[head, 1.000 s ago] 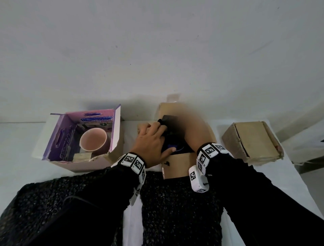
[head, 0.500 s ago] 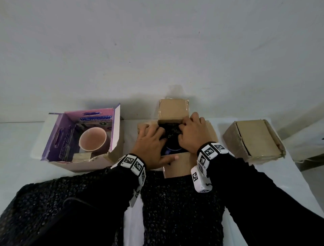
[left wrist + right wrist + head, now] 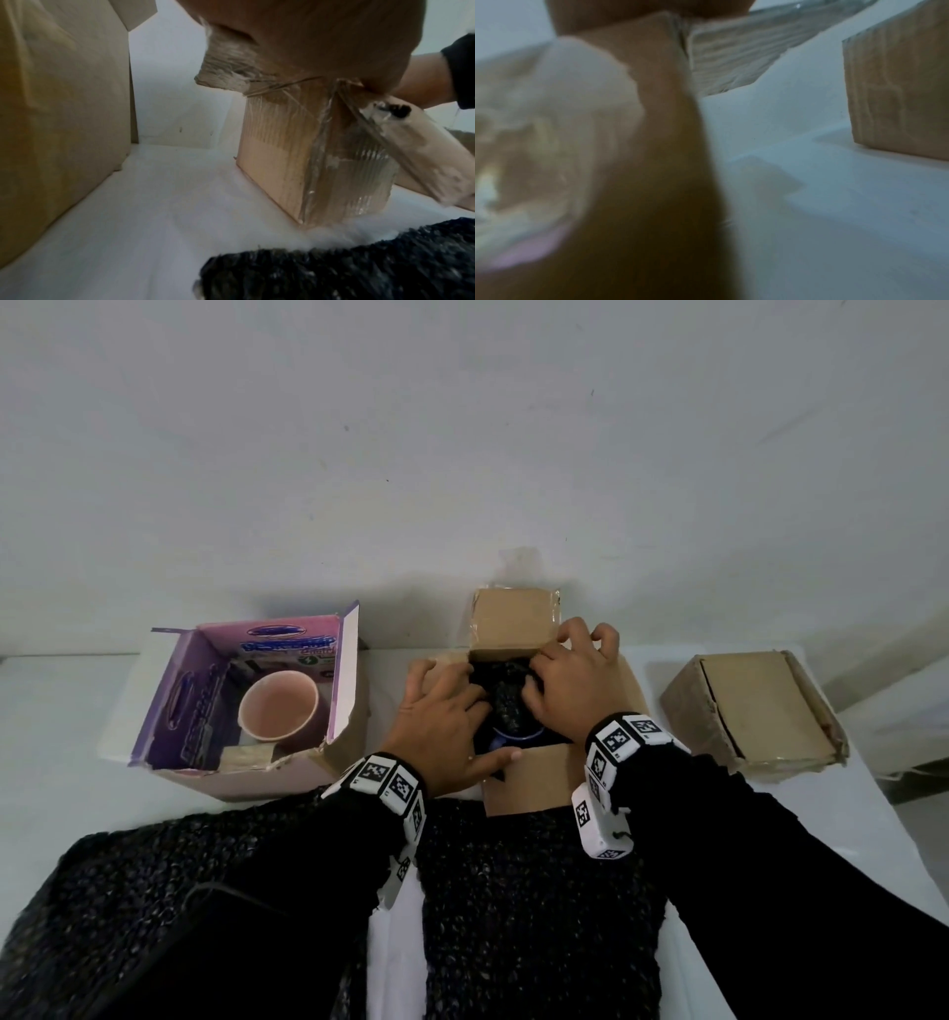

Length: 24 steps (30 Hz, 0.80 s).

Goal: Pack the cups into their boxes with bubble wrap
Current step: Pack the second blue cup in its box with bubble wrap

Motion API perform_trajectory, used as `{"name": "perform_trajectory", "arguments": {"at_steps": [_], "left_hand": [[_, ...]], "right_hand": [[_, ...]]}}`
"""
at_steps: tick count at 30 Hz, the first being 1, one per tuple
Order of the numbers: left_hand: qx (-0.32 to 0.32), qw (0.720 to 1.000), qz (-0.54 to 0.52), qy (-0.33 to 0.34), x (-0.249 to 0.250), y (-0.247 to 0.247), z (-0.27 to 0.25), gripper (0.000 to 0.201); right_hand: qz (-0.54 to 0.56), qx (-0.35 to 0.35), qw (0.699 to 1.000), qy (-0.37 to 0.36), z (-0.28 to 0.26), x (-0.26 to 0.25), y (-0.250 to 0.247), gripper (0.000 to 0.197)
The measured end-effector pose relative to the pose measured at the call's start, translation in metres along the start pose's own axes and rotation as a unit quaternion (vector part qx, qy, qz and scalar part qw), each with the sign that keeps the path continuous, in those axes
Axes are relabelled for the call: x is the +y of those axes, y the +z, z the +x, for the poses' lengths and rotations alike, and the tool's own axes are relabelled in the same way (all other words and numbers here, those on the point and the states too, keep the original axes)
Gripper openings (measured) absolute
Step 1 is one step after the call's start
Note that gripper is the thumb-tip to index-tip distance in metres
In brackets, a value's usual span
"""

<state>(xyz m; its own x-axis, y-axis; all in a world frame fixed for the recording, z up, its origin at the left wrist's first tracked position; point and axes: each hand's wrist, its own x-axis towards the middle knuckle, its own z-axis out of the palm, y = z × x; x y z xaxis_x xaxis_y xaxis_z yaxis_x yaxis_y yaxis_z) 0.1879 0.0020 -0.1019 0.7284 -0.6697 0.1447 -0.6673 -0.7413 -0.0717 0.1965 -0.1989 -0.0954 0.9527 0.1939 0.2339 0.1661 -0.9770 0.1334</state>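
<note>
An open brown cardboard box stands in the middle of the table, its far flap upright. Inside it lies crumpled black bubble wrap over a blue cup, of which only a strip of rim shows. My left hand lies flat over the wrap's left side, with the thumb along the box's front edge. My right hand curls its fingers down into the wrap from the right. A pink cup stands bare in an open purple box at the left. The wrist views show only box walls.
A closed brown box sits at the right. Black bubbly sheets cover the table's near part under my forearms. A white wall rises right behind the boxes. The table's right edge runs beside the closed box.
My right hand swept in from the right and settled on the wrap in the middle box, then curled its fingers in. The left hand stayed on the wrap.
</note>
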Motion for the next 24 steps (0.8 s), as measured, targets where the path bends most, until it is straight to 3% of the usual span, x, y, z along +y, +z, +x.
{"name": "perform_trajectory", "arguments": {"at_steps": [2, 5, 10, 17, 22, 24], "left_hand": [[0.027, 1.0, -0.001, -0.009, 0.001, 0.002, -0.003, 0.059], [0.072, 0.997, 0.009, -0.023, 0.003, 0.006, -0.005, 0.04], [0.118, 0.993, 0.02, -0.02, 0.005, 0.001, -0.007, 0.034], [0.023, 0.999, 0.036, -0.013, 0.005, -0.007, -0.014, 0.055], [-0.047, 0.999, 0.023, -0.006, 0.012, -0.007, -0.017, 0.078], [-0.07, 0.997, 0.036, -0.009, 0.013, -0.007, -0.015, 0.079]], "right_hand": [[-0.003, 0.004, 1.0, -0.008, -0.003, 0.0, 0.003, 0.026], [-0.024, 0.028, 0.999, -0.013, 0.0, 0.003, 0.007, 0.008], [-0.026, 0.019, 0.999, -0.011, 0.009, -0.003, 0.008, 0.02], [-0.055, -0.067, 0.995, -0.05, 0.006, 0.0, 0.011, 0.01], [0.049, -0.012, 0.997, -0.067, -0.004, 0.002, 0.004, 0.037], [0.085, -0.038, 0.99, -0.108, -0.006, 0.004, 0.004, 0.037]]}}
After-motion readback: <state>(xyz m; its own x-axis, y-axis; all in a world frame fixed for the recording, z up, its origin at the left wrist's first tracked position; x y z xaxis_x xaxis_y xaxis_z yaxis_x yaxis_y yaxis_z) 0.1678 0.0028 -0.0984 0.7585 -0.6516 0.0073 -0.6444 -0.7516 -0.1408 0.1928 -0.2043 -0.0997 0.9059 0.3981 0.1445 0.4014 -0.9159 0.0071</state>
